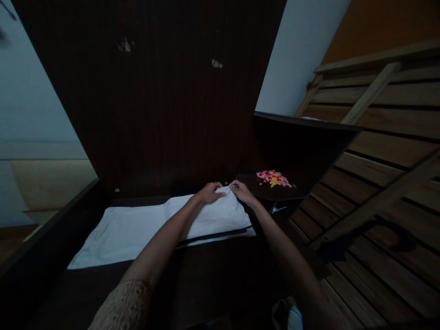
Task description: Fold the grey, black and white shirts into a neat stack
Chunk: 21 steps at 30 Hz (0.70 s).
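Observation:
A white cloth (137, 229) lies spread on a dark bed surface (213, 270), bunched higher at its far right end. My left hand (209, 192) is closed on the top edge of that bunched end. My right hand (241, 191) pinches the same edge just to the right, so the two hands almost touch. Both forearms reach forward from the bottom of the view.
A dark wooden headboard (154, 105) rises behind the cloth. Right of the hands, a small dark shelf (275, 191) carries a pile of small pink and yellow pieces (273, 178). Slatted wooden frames (378, 151) lean at the right. A dark side rail (51, 224) borders the left.

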Tool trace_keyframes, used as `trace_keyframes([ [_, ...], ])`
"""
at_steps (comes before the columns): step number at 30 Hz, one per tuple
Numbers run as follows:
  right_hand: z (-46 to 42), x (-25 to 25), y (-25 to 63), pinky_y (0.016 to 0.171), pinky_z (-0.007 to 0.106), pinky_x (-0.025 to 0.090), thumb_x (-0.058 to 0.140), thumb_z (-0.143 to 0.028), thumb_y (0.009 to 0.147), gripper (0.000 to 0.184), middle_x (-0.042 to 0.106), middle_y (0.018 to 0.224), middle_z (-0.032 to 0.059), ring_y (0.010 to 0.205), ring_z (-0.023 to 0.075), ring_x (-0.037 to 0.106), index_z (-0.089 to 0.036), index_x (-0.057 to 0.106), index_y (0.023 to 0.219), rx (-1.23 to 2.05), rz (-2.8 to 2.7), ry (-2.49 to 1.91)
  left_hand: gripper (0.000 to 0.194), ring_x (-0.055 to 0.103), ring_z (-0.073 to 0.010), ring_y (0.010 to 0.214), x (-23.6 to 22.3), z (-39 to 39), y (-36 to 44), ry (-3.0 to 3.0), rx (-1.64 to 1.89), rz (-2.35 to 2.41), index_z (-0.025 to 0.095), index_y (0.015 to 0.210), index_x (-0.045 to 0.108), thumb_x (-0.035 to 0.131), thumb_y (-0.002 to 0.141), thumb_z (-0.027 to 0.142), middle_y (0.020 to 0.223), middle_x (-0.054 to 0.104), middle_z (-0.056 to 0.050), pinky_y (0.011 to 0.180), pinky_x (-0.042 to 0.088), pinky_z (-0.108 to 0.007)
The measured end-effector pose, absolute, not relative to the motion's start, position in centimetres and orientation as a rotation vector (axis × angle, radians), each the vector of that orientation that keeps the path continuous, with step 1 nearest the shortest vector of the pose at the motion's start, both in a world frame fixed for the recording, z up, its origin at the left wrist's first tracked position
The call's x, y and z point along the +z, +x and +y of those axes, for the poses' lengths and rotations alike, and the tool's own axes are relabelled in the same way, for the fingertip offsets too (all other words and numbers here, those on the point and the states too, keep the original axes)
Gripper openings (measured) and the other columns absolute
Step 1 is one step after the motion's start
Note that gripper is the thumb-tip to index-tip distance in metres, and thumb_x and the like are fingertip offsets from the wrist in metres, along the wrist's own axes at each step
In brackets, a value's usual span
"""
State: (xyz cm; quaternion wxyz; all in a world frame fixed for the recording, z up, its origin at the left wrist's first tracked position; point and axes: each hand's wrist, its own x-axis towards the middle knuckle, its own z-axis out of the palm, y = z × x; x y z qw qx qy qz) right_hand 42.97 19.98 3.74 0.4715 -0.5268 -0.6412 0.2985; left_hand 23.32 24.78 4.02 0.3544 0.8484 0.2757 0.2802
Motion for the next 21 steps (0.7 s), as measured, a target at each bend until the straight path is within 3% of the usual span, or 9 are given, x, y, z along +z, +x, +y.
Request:
trace_keyframes([
  [2, 19.7, 3.8, 42.4, 0.061, 0.024, 0.044, 0.065, -0.054, 0.073, 0.036, 0.061, 0.071, -0.0018, 0.069, 0.0148, 0.057, -0.021, 0.054, 0.077, 0.846, -1.468, -1.264, 0.025, 0.056, -0.0149, 0.074, 4.2, 24.9, 23.4, 2.152, 0.718, 0.675, 0.013, 0.083, 0.065, 0.068, 0.071, 0.035, 0.078, 0.064, -0.001, 0.067, 0.045, -0.025],
  [5, 18.8, 3.9, 41.9, 0.062, 0.025, 0.046, 0.072, -0.054, 0.068, 0.042, 0.065, 0.074, -0.0017, 0.069, 0.0152, 0.06, -0.022, 0.055, 0.088, 1.091, -1.321, -1.233, 0.022, 0.054, -0.0139, 0.071, 4.4, 25.0, 23.2, 2.128, 0.726, 0.665, 0.014, 0.079, 0.063, 0.063, 0.075, 0.035, 0.074, 0.061, 0.0, 0.065, 0.044, -0.025],
  [11, 16.1, 4.2, 43.0, 0.073, 0.029, 0.051, 0.089, -0.032, 0.05, 0.048, 0.071, 0.08, 0.002, 0.073, 0.0169, 0.066, -0.017, 0.063, 0.087, 1.516, -1.441, -1.252, 0.024, 0.054, -0.0121, 0.068, 4.9, 24.8, 22.6, 1.842, 0.777, 0.554, 0.013, 0.086, 0.061, 0.064, 0.076, 0.035, 0.075, 0.061, 0.0, 0.062, 0.043, -0.022],
  [14, 15.2, 4.0, 43.8, 0.072, 0.027, 0.051, 0.088, -0.034, 0.052, 0.047, 0.071, 0.083, 0.0014, 0.076, 0.016, 0.066, -0.017, 0.063, 0.088, 1.467, -1.412, -1.203, 0.024, 0.056, -0.012, 0.071, 5.2, 24.7, 22.5, 1.749, 0.782, 0.552, 0.013, 0.092, 0.064, 0.066, 0.072, 0.027, 0.078, 0.063, -0.001, 0.063, 0.044, -0.022],
  [17, 14.5, 3.8, 44.5, 0.056, 0.022, 0.047, 0.087, -0.036, 0.053, 0.045, 0.067, 0.073, -0.003, 0.064, 0.0125, 0.062, -0.018, 0.058, 0.082, 1.337, -1.347, -1.29, 0.03, 0.059, -0.0127, 0.072, 5.5, 24.7, 22.8, 1.709, 0.715, 0.617, 0.013, 0.096, 0.067, 0.069, 0.066, 0.019, 0.08, 0.066, -0.002, 0.064, 0.044, -0.022],
  [21, 13.7, 3.5, 44.8, 0.044, 0.018, 0.039, 0.086, -0.038, 0.053, 0.048, 0.064, 0.064, -0.0058, 0.052, 0.0103, 0.056, -0.02, 0.052, 0.081, 1.271, -1.335, -1.401, 0.03, 0.059, -0.0136, 0.069, 5.7, 24.7, 24.1, 1.792, 0.627, 0.693, 0.011, 0.092, 0.071, 0.071, 0.069, 0.031, 0.079, 0.068, -0.004, 0.061, 0.044, -0.023],
])
